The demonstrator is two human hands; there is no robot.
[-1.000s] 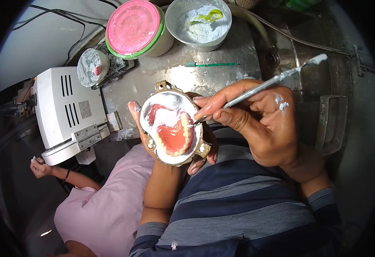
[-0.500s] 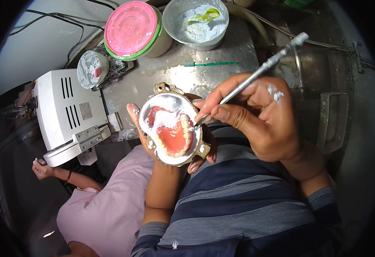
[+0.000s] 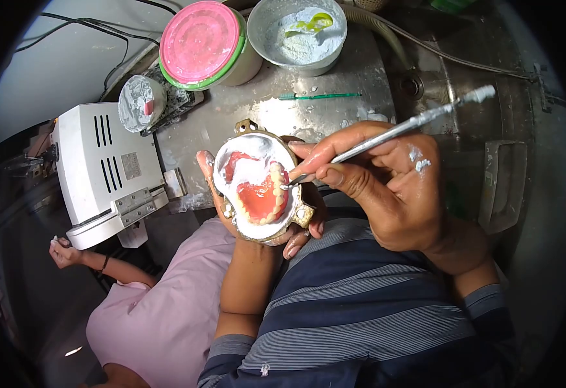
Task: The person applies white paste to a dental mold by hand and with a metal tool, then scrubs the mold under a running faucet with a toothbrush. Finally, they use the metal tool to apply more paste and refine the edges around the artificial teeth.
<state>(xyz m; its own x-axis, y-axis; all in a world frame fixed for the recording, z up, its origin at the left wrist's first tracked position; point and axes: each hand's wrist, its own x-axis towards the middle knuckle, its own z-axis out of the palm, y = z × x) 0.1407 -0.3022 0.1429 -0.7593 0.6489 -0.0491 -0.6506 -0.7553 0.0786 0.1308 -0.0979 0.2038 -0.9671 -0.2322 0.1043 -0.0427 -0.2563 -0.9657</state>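
My left hand [image 3: 210, 173] is wrapped round a brass-coloured denture flask [image 3: 303, 215] from below, its fingers showing at both sides. White plaster [image 3: 254, 231] fills the flask around a denture [image 3: 257, 199] with a red-pink base and a curved row of pale teeth. In my right hand [image 3: 393, 187], pinched between thumb and fingers, is a thin metal spatula-like tool [image 3: 404, 127] with plaster on its handle end. Its tip meets the outer side of the teeth, on the right of the row. White plaster smears mark my right hand.
Behind the flask, a steel worktop [image 3: 221, 119] carries a green toothbrush-like stick [image 3: 321, 96], a pink-lidded tub [image 3: 200, 44], a bowl of white powder [image 3: 296, 61] and a smaller plaster-coated bowl [image 3: 139, 107]. A white machine [image 3: 111, 165] stands left. Someone in pink [image 3: 160, 304] is beside me.
My right hand has tilted the tool lower, its handle end swinging down and right. The tip has moved slightly left and up along the teeth. The flask has shifted slightly.
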